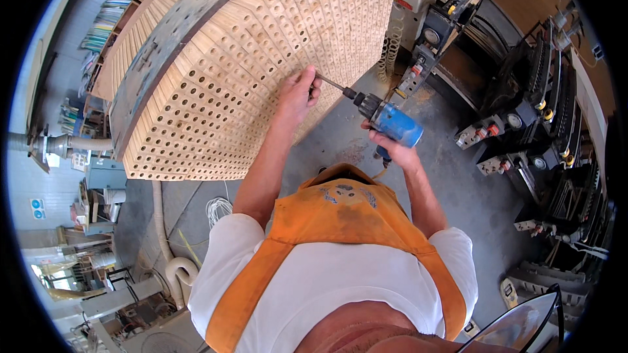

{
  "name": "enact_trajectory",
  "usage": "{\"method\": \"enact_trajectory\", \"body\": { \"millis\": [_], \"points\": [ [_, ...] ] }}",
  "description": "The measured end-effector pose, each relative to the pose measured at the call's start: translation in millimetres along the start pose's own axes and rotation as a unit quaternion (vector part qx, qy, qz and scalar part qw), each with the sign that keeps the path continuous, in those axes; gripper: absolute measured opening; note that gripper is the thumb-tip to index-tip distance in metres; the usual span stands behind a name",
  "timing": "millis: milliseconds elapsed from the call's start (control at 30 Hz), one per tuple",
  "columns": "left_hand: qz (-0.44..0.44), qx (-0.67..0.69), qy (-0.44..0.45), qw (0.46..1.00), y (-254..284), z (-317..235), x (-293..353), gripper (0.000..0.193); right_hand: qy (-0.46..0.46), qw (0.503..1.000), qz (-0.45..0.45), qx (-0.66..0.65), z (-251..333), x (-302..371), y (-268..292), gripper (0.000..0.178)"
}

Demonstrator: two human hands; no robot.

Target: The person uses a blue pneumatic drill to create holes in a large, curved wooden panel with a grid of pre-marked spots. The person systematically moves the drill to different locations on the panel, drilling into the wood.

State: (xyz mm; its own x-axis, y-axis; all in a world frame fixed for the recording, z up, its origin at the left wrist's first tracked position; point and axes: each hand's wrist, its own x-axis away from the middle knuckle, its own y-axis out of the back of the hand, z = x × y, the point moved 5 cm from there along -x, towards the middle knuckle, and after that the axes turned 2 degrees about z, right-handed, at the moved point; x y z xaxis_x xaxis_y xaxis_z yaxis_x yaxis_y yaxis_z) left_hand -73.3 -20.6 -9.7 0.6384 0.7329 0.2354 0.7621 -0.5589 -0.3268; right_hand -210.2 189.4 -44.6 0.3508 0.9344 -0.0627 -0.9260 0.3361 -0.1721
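A blue and black power drill [395,124] is gripped by its handle in my right hand [400,150]. Its long thin bit [333,84] points up and left toward the wood. My left hand [299,97] is closed, thumb and fingers drawn together at the tip of the bit; what they hold, if anything, is too small to make out. Behind that hand stands a large stack of pale wooden pieces [229,85] with rows of round holes across its face. Several holes, mainly on the left and lower part, look darker inside, as if lined.
A dark flat bar [176,46] lies across the stack's upper left. Machines with black rails and gauges [523,124] line the right side. A coiled air hose [391,42] hangs beside the stack's right edge. White cable [218,210] and a pale flexible hose [161,222] lie at lower left.
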Motion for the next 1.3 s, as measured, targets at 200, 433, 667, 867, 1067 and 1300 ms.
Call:
{"method": "enact_trajectory", "body": {
  "millis": [200,433,667,867,1067,1300],
  "points": [
    [-0.043,0.016,-0.040,0.998,-12.6,-24.8,-8.9,0.026,0.043,0.995,-0.053,0.070,12.2,-7.7,-29.5,0.024],
    [0.008,0.185,-0.064,0.981,-8.4,-37.6,-18.9,0.027,-0.012,0.997,-0.014,-0.081,21.1,-53.0,-50.3,0.022],
    [0.019,0.153,0.031,0.988,-11.0,-18.3,-5.0,0.029,0.003,0.998,-0.044,0.040,31.7,-53.9,-53.2,0.022],
    [0.082,0.139,0.096,0.982,11.1,32.6,11.6,0.033,-0.025,0.998,-0.039,0.050,36.1,-54.3,-51.1,0.025],
    [0.044,0.184,0.078,0.979,17.9,34.4,15.6,0.034,0.000,0.999,-0.029,0.036,36.2,-55.9,-49.6,0.027],
    [0.035,0.188,0.008,0.981,19.8,-3.5,18.1,0.026,0.037,0.997,-0.030,0.067,31.3,-49.1,-41.7,0.030]
  ]
}}
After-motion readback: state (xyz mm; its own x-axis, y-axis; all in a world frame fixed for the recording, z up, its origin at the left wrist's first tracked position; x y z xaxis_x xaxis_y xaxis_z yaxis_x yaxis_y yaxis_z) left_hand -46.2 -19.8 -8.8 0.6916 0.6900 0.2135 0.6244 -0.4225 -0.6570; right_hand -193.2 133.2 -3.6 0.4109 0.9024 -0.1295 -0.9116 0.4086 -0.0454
